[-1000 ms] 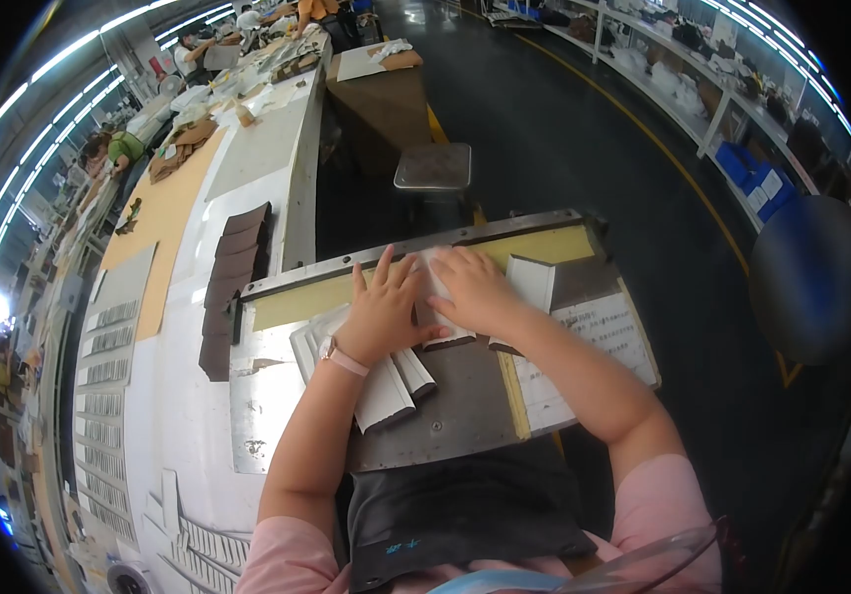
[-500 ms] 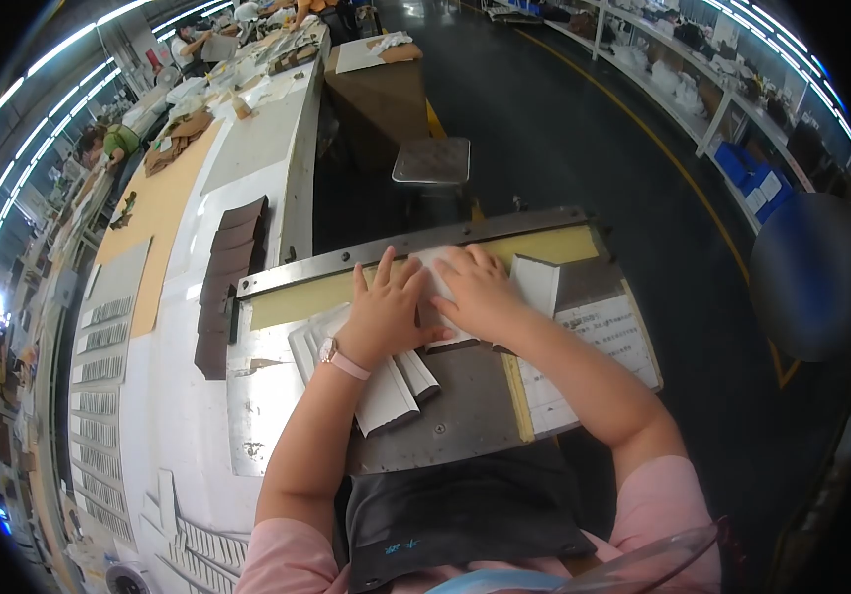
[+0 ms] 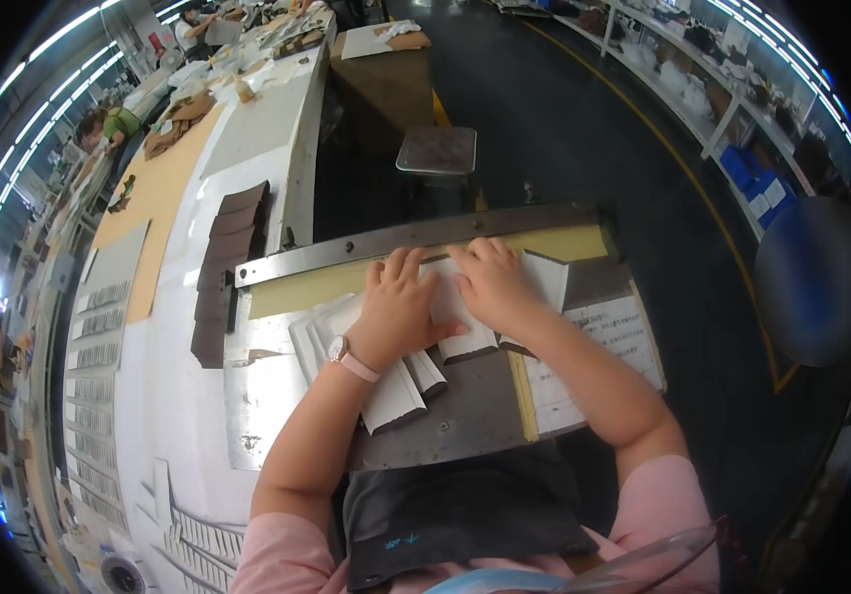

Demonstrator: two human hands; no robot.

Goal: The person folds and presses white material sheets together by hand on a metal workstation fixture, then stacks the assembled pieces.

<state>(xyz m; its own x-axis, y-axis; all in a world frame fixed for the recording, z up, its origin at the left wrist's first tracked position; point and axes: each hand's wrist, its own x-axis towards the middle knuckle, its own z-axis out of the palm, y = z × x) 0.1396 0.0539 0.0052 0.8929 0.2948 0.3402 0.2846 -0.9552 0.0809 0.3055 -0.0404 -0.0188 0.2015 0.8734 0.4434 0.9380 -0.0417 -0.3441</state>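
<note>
Both hands rest on a white panel lying on a metal board. My left hand is at the panel's left side, its fingers bent and its thumb reaching across the panel. My right hand presses near the top right edge with bent fingers. Neither hand visibly grips anything. Other white folded pieces lie fanned under and beside my left wrist. Another white piece lies right of my right hand. A metal bar runs along the board's far edge, beside a yellow strip.
Brown pieces lie overlapped on the long table at left, with rows of slim strips beyond. A stool and a brown box stand ahead. Shelves with blue bins are at right; a co-worker is far left.
The fingers of both hands have bent more, and my left thumb has moved right over the panel. More of the white panel shows between the hands. The view has shifted slightly.
</note>
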